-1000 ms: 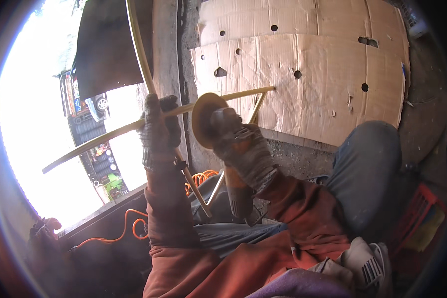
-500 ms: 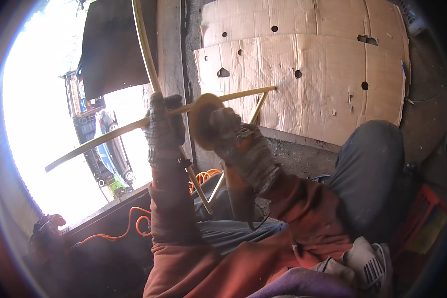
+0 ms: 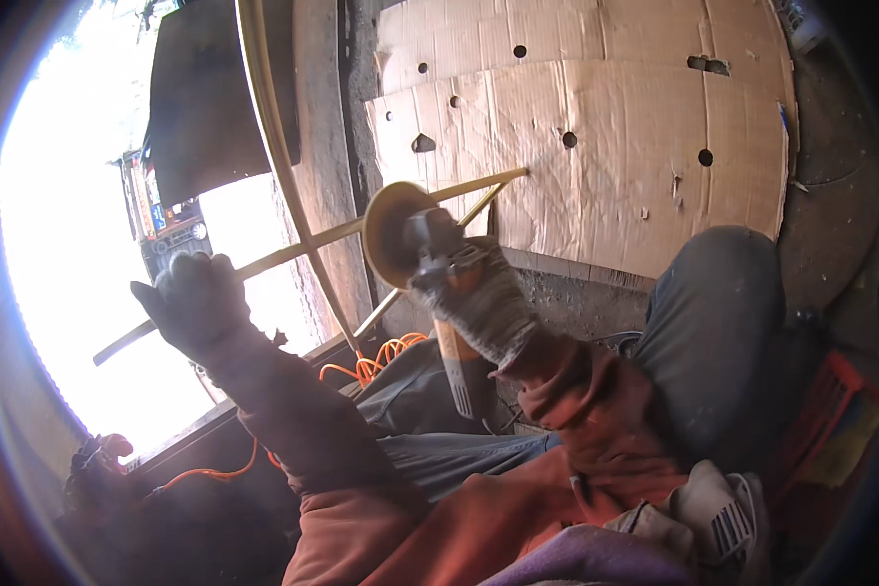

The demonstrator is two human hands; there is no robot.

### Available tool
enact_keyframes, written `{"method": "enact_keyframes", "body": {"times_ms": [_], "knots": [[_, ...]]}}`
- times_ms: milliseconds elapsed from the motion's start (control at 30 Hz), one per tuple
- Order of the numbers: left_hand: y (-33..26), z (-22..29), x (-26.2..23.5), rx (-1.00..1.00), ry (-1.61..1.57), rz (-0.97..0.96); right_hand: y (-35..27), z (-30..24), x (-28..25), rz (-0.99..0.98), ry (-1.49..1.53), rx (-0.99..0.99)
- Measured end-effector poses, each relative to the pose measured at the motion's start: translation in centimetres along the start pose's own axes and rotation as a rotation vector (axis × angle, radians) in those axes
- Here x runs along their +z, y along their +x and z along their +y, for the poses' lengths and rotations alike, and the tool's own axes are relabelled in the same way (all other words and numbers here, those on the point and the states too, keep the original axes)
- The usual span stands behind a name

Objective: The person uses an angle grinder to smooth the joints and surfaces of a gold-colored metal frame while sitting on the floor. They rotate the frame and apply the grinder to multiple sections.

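My right hand (image 3: 479,298), in a grey knit glove, grips an angle grinder (image 3: 454,366) with an orange and dark body. Its round tan disc (image 3: 391,239) is at the long bar of a thin yellowish metal frame (image 3: 483,184). Whether the disc touches the bar is unclear. Farther left along that bar, my gloved left hand (image 3: 200,303) has its fingers curled around it, thumb sticking out. A curved bar (image 3: 273,137) of the frame crosses the long one between my hands. Two lower bars run down toward my legs.
Flattened cardboard (image 3: 645,186) with punched holes lies beyond the frame. An orange cord (image 3: 371,361) coils below it. My bent knee (image 3: 723,303) is at the right, beside a red crate (image 3: 820,420). At the left, a dark panel (image 3: 215,98) hangs by a bright opening.
My left hand has left the crossing of the bars and moved left and down along the long bar. The grinder has shifted slightly left, and its body stands out more clearly.
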State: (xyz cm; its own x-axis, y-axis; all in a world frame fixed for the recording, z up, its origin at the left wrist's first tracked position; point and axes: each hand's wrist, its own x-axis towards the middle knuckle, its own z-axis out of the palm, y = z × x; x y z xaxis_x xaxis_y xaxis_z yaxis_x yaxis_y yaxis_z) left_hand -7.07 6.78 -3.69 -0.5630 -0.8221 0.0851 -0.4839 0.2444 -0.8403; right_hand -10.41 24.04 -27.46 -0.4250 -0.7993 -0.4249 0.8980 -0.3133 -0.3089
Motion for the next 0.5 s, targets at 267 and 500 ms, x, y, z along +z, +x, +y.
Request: {"method": "enact_keyframes", "body": {"times_ms": [267,500], "knots": [[1.3,-3.2,3.7,0.109,0.527,0.07,-0.4,-2.1,-0.8,0.004,-0.167,0.1],[2.2,-1.2,2.3,0.069,0.273,0.362,1.8,0.5,-4.4,-0.089,-0.106,0.169]]}}
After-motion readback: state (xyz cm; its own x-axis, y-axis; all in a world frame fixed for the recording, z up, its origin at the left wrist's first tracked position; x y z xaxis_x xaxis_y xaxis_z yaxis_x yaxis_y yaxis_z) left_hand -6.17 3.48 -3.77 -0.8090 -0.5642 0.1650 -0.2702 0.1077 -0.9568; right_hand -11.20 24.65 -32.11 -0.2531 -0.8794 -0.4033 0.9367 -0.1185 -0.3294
